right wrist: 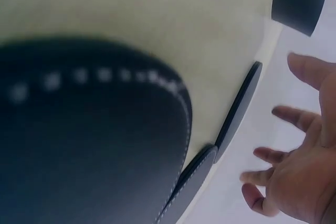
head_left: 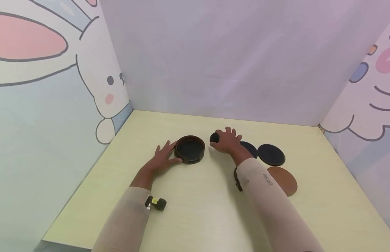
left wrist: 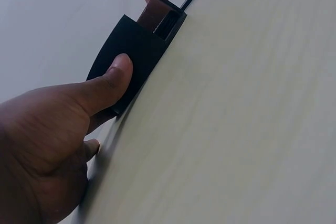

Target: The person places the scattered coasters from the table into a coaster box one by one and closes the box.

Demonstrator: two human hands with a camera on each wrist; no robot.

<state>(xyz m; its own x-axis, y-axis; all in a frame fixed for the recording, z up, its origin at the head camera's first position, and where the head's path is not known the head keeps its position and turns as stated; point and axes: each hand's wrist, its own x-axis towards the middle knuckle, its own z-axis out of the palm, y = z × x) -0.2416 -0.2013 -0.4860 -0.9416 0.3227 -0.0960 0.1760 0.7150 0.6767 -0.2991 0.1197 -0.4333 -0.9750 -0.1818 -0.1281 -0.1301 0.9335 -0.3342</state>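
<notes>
My left hand (head_left: 164,157) holds the left side of a round, dark coaster holder (head_left: 199,154), its thumb (left wrist: 113,80) along the outer wall. Brown lining shows inside, with a dark round surface at the bottom and a gap cut in the wall. To the right, my right hand (head_left: 227,141) is over a black coaster (head_left: 214,137) and partly covers it. In the right wrist view its fingers (right wrist: 296,116) are spread with nothing between them, and that coaster (right wrist: 236,116) lies flat below.
Right of that hand lie two more black coasters, one (head_left: 249,148) partly behind the wrist and another (head_left: 271,154) beside it. A brown disc (head_left: 284,180) sits nearer, overlapped by the right sleeve. Patterned walls (head_left: 213,63) enclose the pale table (head_left: 195,210).
</notes>
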